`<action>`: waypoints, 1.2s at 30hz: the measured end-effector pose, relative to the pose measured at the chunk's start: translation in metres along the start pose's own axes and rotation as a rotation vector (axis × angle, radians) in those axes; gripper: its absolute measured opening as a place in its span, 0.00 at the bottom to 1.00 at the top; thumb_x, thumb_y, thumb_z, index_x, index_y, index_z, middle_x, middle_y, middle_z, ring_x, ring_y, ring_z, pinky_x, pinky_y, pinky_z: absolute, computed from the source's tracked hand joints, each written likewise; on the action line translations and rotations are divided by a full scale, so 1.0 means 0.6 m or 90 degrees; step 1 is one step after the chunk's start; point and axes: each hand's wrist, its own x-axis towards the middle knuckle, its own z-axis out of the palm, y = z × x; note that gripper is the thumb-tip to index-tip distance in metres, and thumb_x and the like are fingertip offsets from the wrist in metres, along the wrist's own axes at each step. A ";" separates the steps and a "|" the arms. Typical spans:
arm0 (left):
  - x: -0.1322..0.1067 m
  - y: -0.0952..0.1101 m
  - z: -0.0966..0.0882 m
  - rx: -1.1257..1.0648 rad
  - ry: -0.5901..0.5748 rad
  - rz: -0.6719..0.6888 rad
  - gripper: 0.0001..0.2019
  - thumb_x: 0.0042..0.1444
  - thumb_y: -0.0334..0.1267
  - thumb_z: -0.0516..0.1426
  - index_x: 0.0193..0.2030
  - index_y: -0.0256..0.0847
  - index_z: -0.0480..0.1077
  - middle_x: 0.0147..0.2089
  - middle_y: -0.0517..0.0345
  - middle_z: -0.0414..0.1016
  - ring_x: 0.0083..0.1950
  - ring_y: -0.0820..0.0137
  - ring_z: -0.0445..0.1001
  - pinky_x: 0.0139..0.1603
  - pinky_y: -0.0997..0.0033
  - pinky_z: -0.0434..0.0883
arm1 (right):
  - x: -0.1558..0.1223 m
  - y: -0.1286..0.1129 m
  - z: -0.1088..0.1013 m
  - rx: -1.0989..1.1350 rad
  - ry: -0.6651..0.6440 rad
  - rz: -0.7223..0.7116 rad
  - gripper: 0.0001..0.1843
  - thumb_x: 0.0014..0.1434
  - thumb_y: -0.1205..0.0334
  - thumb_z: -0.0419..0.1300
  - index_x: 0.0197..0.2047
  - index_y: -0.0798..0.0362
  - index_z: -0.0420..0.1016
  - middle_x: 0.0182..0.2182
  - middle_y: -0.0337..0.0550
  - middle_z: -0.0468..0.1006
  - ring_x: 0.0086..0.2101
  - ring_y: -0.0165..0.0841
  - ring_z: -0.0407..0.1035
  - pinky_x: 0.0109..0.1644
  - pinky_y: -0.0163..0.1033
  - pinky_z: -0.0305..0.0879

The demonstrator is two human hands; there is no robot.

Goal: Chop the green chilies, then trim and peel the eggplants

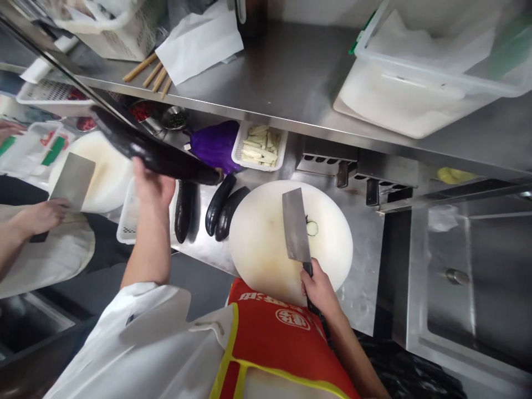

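Note:
Raised at the left, my left hand (pixel 152 185) grips a long dark eggplant (pixel 158 152) around its middle. My right hand (pixel 319 288) is wrapped round the black handle of a cleaver (pixel 296 224). The cleaver's wide blade lies over a round white cutting board (pixel 266 244). Beside the blade on the board is a small pale cut piece with a dark rim (pixel 312 228), perhaps an eggplant end. Left of the board, several whole eggplants (pixel 220 205) rest on the steel counter.
Pale cut strips fill a white basket (pixel 260 147) behind the board, next to a purple bag (pixel 214 145). A steel shelf (pixel 291 72) overhangs the counter. At right is a sink (pixel 499 277). A co-worker's hand (pixel 44 217) holds another cleaver (pixel 73 180) at left.

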 end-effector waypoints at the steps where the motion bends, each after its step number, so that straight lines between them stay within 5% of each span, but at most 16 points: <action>1: -0.014 0.026 0.009 -0.064 -0.014 0.013 0.30 0.55 0.61 0.61 0.51 0.37 0.65 0.47 0.58 0.77 0.55 0.67 0.75 0.68 0.56 0.66 | 0.001 0.001 0.000 0.005 -0.002 -0.004 0.15 0.60 0.44 0.49 0.41 0.46 0.56 0.15 0.28 0.67 0.18 0.36 0.67 0.26 0.38 0.61; 3: -0.051 0.054 0.025 -0.155 0.019 -0.009 0.25 0.57 0.57 0.61 0.50 0.39 0.65 0.47 0.61 0.78 0.55 0.72 0.75 0.68 0.63 0.66 | 0.004 0.003 0.002 0.019 -0.001 -0.010 0.15 0.60 0.44 0.49 0.41 0.46 0.56 0.15 0.28 0.66 0.17 0.36 0.67 0.25 0.38 0.61; 5: -0.098 0.047 0.034 -0.196 0.100 -0.077 0.18 0.59 0.51 0.59 0.47 0.40 0.67 0.43 0.60 0.79 0.50 0.71 0.77 0.64 0.62 0.71 | 0.005 0.004 0.005 0.044 -0.001 -0.012 0.14 0.60 0.45 0.50 0.40 0.46 0.56 0.14 0.27 0.66 0.17 0.35 0.66 0.24 0.37 0.61; 9: -0.202 -0.032 0.031 -0.243 0.174 -0.295 0.14 0.55 0.49 0.57 0.40 0.40 0.70 0.35 0.58 0.79 0.43 0.66 0.79 0.54 0.61 0.76 | -0.002 0.001 0.010 0.135 -0.016 0.002 0.13 0.60 0.46 0.52 0.39 0.46 0.56 0.15 0.27 0.65 0.16 0.33 0.65 0.23 0.36 0.61; 13: -0.299 -0.097 0.031 -0.255 0.193 -0.367 0.14 0.50 0.49 0.58 0.37 0.41 0.72 0.34 0.58 0.79 0.45 0.63 0.80 0.53 0.61 0.75 | -0.025 -0.002 0.004 0.163 0.013 -0.012 0.13 0.61 0.47 0.53 0.40 0.47 0.58 0.16 0.27 0.66 0.17 0.33 0.66 0.23 0.35 0.61; 17: -0.361 -0.114 0.042 -0.266 0.180 -0.417 0.16 0.47 0.48 0.58 0.39 0.42 0.75 0.39 0.57 0.81 0.50 0.62 0.78 0.59 0.60 0.71 | -0.043 -0.011 -0.009 0.118 0.011 -0.060 0.11 0.63 0.50 0.52 0.42 0.47 0.60 0.16 0.28 0.67 0.19 0.33 0.66 0.25 0.35 0.61; 23: -0.384 -0.116 0.034 -0.253 0.199 -0.439 0.17 0.45 0.46 0.58 0.41 0.41 0.77 0.41 0.56 0.82 0.51 0.62 0.78 0.62 0.60 0.69 | -0.035 -0.042 -0.012 -0.022 -0.030 -0.105 0.13 0.65 0.53 0.50 0.48 0.50 0.64 0.20 0.34 0.70 0.22 0.35 0.68 0.28 0.36 0.58; 29: -0.386 -0.113 0.033 -0.223 0.154 -0.434 0.17 0.45 0.49 0.60 0.39 0.43 0.77 0.41 0.56 0.82 0.55 0.60 0.77 0.64 0.58 0.67 | -0.038 -0.058 -0.009 -0.145 -0.006 -0.121 0.18 0.67 0.54 0.49 0.55 0.53 0.67 0.32 0.44 0.78 0.30 0.38 0.71 0.34 0.37 0.58; 36: -0.393 -0.090 0.029 -0.242 0.094 -0.450 0.22 0.43 0.48 0.64 0.48 0.47 0.77 0.47 0.57 0.81 0.56 0.59 0.76 0.66 0.53 0.66 | -0.052 -0.070 0.000 -0.211 -0.025 -0.129 0.21 0.68 0.57 0.46 0.60 0.54 0.65 0.39 0.47 0.80 0.38 0.41 0.74 0.42 0.40 0.63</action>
